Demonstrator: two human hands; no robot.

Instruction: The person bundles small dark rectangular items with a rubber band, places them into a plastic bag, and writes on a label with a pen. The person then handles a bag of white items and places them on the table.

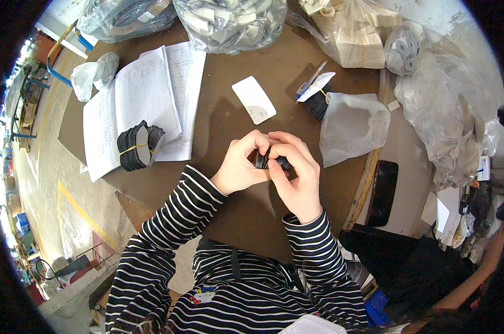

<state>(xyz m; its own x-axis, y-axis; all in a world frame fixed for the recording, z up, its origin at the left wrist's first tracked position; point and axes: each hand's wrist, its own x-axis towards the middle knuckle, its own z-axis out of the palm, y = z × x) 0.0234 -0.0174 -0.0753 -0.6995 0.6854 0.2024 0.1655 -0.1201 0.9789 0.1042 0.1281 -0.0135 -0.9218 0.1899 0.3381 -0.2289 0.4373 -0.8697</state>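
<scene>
1. Striped black-and-white sleeves sit closest to the lens, your forearms rising from the lower edge toward the middle of the brown table.
2. Your left hand is curled closed, its fingertips pinching the left end of a small stack of dark flat pieces.
3. Your right hand is closed too, fingers wrapped over the top and right side of the same stack, so the two hands touch each other around it.
4. That stack is held just above the table's centre, mostly hidden by your fingers; only a dark edge shows between them.
5. To your left lies a larger bundle of dark pieces bound with a yellow rubber band, resting on the lower corner of an open ledger with ruled pages.
6. Beyond your hands, a white card lies flat on the bare tabletop, well apart from the stack.
7. To the right of the card, another dark bundle sits under a white tag, just beside an open clear plastic bag.
8. Along the far edge stand several filled clear bags, their contents pale and hard to make out.
9. A black flat object lies off the table's right rim.
</scene>
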